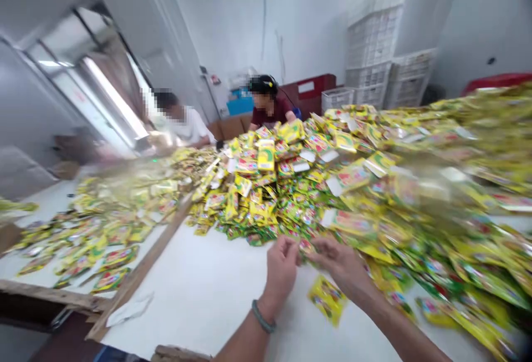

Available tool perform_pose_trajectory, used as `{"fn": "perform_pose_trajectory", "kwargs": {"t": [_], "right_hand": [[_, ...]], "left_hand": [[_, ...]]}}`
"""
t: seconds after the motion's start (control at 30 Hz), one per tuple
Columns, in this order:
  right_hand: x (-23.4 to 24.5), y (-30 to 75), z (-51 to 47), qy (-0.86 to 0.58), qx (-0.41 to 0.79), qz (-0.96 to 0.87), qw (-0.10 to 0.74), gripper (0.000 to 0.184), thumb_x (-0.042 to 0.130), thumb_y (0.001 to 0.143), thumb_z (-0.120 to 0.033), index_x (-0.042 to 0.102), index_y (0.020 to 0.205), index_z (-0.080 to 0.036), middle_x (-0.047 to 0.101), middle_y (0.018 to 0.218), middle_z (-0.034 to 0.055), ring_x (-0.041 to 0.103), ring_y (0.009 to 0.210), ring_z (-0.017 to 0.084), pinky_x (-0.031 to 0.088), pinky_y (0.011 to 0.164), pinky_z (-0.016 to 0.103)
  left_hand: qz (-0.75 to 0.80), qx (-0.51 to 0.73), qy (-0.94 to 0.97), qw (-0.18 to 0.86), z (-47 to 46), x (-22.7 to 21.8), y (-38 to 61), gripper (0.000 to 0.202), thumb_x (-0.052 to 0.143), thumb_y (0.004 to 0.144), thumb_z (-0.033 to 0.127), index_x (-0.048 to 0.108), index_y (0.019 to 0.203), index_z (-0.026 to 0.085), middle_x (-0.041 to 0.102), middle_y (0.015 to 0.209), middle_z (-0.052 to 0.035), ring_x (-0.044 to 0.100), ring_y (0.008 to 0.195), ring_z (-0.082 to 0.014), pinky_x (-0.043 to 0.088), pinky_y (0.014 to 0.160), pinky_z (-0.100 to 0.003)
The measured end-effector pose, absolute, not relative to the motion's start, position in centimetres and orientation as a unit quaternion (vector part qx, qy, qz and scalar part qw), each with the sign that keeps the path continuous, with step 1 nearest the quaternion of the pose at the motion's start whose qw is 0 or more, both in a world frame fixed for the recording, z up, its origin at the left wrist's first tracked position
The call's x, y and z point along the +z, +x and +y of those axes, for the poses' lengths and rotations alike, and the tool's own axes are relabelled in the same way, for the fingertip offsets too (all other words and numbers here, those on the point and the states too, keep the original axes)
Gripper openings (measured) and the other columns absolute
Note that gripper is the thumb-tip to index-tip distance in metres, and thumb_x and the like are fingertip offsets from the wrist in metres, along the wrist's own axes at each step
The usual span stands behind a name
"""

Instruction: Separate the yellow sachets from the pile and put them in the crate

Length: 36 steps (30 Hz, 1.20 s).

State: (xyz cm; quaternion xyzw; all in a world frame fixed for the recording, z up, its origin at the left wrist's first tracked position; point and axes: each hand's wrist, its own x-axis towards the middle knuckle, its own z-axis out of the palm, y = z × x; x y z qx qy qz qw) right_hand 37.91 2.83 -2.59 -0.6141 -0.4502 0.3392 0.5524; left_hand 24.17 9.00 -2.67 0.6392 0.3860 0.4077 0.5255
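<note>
My left hand, with a bracelet on its wrist, is closed at the front edge of a large heap of packets. My right hand faces it, thumb and fingers pinched. Between the two sets of fingertips is a small green and red packet, blurred, its edges partly covered by the fingers. A yellow packet lies flat on the white table, just below my right hand. Right behind both hands rises the heap of yellow and green packets, some with white cards on them.
A wooden strip divides the table; left of it lie more packets. A white scrap rests near the strip. Two people, one in a white shirt, sit beyond the heap. White crates are stacked behind.
</note>
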Motion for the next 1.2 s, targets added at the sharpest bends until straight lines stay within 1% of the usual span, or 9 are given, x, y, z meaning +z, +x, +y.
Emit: {"fn": "perform_pose_trajectory", "kwargs": {"t": [0.1, 0.2, 0.33, 0.47, 0.63, 0.73, 0.83, 1.03, 1.2], "right_hand": [[-2.8, 38.3, 3.3, -0.553, 0.467, -0.389, 0.57, 0.038, 0.077, 0.063, -0.046, 0.066, 0.083, -0.017, 0.064, 0.072, 0.0023, 0.06, 0.067, 0.018, 0.048, 0.061, 0.028], [-2.6, 38.3, 3.2, -0.528, 0.502, -0.355, 0.586, 0.04, 0.079, 0.059, -0.05, 0.065, 0.078, -0.017, 0.059, 0.062, -0.0003, 0.052, 0.054, 0.013, 0.042, 0.052, 0.025], [-2.3, 38.0, 2.8, -0.519, 0.51, -0.354, 0.588, 0.04, 0.078, 0.057, -0.052, 0.064, 0.071, -0.018, 0.061, 0.063, 0.0022, 0.058, 0.059, 0.017, 0.046, 0.056, 0.027], [-2.6, 38.3, 2.8, -0.521, 0.532, -0.355, 0.565, 0.039, 0.079, 0.056, -0.053, 0.064, 0.067, -0.018, 0.062, 0.063, 0.0034, 0.06, 0.059, 0.019, 0.048, 0.056, 0.029], [-2.4, 38.5, 2.5, -0.491, 0.56, -0.308, 0.592, 0.038, 0.082, 0.055, -0.049, 0.069, 0.076, -0.02, 0.068, 0.076, 0.006, 0.065, 0.07, 0.022, 0.055, 0.072, 0.036], [-2.0, 38.8, 2.7, -0.512, 0.534, -0.313, 0.595, 0.045, 0.08, 0.056, -0.053, 0.071, 0.085, -0.02, 0.071, 0.084, 0.0084, 0.067, 0.08, 0.026, 0.056, 0.076, 0.039], [-2.2, 39.5, 3.3, -0.548, 0.483, -0.367, 0.576, 0.047, 0.081, 0.053, -0.054, 0.071, 0.083, -0.019, 0.07, 0.078, 0.008, 0.066, 0.076, 0.025, 0.056, 0.069, 0.034], [-2.9, 40.0, 3.6, -0.569, 0.426, -0.373, 0.596, 0.038, 0.077, 0.061, -0.054, 0.063, 0.07, -0.02, 0.062, 0.066, 0.0018, 0.059, 0.06, 0.017, 0.051, 0.055, 0.026], [-2.0, 40.1, 3.0, -0.571, 0.419, -0.466, 0.531, 0.039, 0.074, 0.065, -0.051, 0.069, 0.084, -0.018, 0.069, 0.082, 0.0065, 0.063, 0.078, 0.023, 0.052, 0.068, 0.03]], "left_hand": [[0.362, 0.422, 0.646, 0.524, 9.2, -2.8, 24.4, 0.028, 0.055, 0.087, 0.04, 0.053, 0.071, 0.017, 0.05, 0.054, 0.0034, 0.048, 0.051, -0.0099, 0.038, 0.052, -0.022], [0.346, 0.422, 0.629, 0.554, 9.0, -2.7, 24.6, 0.035, 0.057, 0.085, 0.049, 0.052, 0.073, 0.017, 0.05, 0.055, 0.0033, 0.048, 0.05, -0.0089, 0.038, 0.052, -0.022], [0.324, 0.373, 0.568, 0.658, 8.7, -2.4, 24.8, 0.049, 0.073, 0.069, 0.057, 0.049, 0.082, 0.017, 0.056, 0.059, 0.0031, 0.049, 0.047, -0.0078, 0.043, 0.05, -0.022], [0.304, 0.356, 0.521, 0.714, 8.7, -2.2, 25.0, 0.057, 0.083, 0.057, 0.052, 0.049, 0.084, 0.015, 0.06, 0.063, 0.0015, 0.049, 0.045, -0.0059, 0.043, 0.047, -0.02], [0.277, 0.366, 0.491, 0.741, 8.6, -1.9, 25.1, 0.061, 0.089, 0.051, 0.042, 0.049, 0.088, 0.015, 0.066, 0.073, -0.0017, 0.054, 0.052, -0.0067, 0.046, 0.052, -0.02], [0.288, 0.358, 0.511, 0.726, 8.6, -1.8, 25.0, 0.057, 0.09, 0.048, 0.042, 0.052, 0.081, 0.014, 0.062, 0.065, 0.0008, 0.052, 0.051, -0.0064, 0.045, 0.052, -0.021], [0.306, 0.312, 0.531, 0.726, 8.5, -1.8, 24.8, 0.055, 0.091, 0.042, 0.041, 0.056, 0.075, 0.014, 0.051, 0.052, 0.0063, 0.047, 0.046, -0.0061, 0.042, 0.049, -0.021], [0.32, 0.347, 0.514, 0.716, 8.5, -2.1, 25.1, 0.054, 0.087, 0.049, 0.049, 0.055, 0.077, 0.015, 0.055, 0.063, 0.0041, 0.051, 0.056, -0.0077, 0.044, 0.058, -0.023], [0.339, 0.28, 0.572, 0.693, 9.0, -2.4, 25.3, 0.054, 0.084, 0.048, 0.054, 0.052, 0.069, 0.016, 0.056, 0.059, 0.003, 0.053, 0.051, -0.0101, 0.044, 0.054, -0.025]]}}
